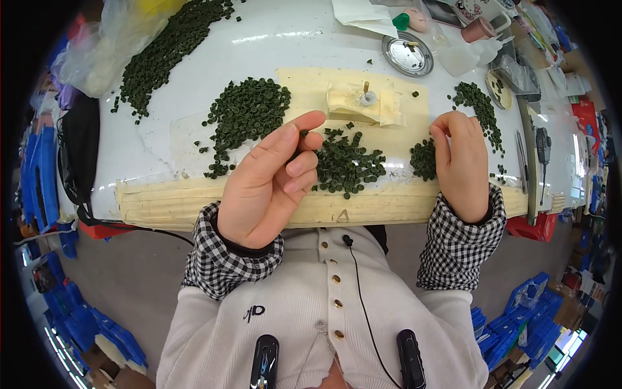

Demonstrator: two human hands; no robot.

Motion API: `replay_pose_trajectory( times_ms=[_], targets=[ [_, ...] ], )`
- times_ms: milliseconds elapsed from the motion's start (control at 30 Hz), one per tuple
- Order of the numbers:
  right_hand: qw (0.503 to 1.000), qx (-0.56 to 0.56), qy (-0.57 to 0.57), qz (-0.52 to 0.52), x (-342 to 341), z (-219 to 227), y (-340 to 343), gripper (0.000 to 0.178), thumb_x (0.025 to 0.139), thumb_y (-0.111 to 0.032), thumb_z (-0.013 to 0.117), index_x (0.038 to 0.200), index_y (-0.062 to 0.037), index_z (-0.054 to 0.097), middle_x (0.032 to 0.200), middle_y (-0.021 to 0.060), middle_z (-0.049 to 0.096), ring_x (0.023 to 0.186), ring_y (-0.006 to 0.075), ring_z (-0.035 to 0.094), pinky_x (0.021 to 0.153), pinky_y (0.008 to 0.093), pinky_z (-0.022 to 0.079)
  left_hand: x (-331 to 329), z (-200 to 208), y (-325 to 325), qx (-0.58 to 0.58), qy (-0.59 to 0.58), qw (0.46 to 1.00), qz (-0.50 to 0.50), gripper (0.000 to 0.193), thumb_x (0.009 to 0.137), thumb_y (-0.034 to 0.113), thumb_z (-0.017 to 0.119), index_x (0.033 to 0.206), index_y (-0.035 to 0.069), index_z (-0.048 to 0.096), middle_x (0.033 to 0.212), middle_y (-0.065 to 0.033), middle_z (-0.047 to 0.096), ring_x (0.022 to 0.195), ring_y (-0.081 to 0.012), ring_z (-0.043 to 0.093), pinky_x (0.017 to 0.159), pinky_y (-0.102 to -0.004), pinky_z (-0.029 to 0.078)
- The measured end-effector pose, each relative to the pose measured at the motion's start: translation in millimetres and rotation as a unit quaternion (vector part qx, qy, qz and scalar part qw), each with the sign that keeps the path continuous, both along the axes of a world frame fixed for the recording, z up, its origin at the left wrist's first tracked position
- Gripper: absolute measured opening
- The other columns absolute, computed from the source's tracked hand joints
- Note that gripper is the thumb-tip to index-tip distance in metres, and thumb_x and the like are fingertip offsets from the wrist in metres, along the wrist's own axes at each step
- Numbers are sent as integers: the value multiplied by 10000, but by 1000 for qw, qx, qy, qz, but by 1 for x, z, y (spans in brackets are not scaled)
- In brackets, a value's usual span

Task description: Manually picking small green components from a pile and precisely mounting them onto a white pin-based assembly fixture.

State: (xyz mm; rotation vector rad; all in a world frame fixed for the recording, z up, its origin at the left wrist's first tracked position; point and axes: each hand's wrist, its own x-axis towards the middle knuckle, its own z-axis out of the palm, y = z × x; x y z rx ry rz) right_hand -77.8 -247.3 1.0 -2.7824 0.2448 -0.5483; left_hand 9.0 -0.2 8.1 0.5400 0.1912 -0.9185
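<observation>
My left hand (272,178) is turned palm up with its fingers curled over the table's front edge. Between its thumb and fingers sits a small dark green piece (303,133), mostly hidden. A heap of small round dark green pieces (350,162) lies just right of that hand, and a larger heap (249,110) lies behind it. My right hand (461,155) is closed, thumb against the bent fingers, beside a small pile of green pieces (422,160). Whatever its fingertips hold is hidden. Between the hands, farther back, a taped block (366,107) carries a short upright pin (366,87).
More green pieces spread at the far left (162,58) and right (479,107). A round metal dish (407,55) stands at the back near a white bottle (460,59). Tweezers (521,159) lie at the right. Yellowish tape (168,200) covers the table's front edge.
</observation>
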Motion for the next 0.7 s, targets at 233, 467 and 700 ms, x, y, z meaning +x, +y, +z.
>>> replay_pose_trajectory(
  times_ms=[233,467,700],
  targets=[
    [973,205,-105,28,-5,16,25,71,855,55,562,871,24,500,735,112,595,633,194,601,614,274,478,0,-4,-2,14,-47,998,-46,257,999,140,410,1206,18,501,1054,-83,611,577,-8,386,475,-135,345],
    [943,294,-120,94,-3,24,58,188,751,73,672,929,11,671,807,105,657,709,164,626,656,252,492,-1,-8,0,-3,-96,992,-86,252,994,147,421,1193,26,516,1033,-76,623,575,-13,374,486,-137,328],
    [879,450,-62,148,2,19,66,232,772,63,667,993,-2,687,883,106,682,767,147,643,675,251,506,-3,-6,-3,33,-129,988,-77,209,949,101,506,1132,17,562,997,-71,638,575,-18,364,533,-160,338]
  ],
)
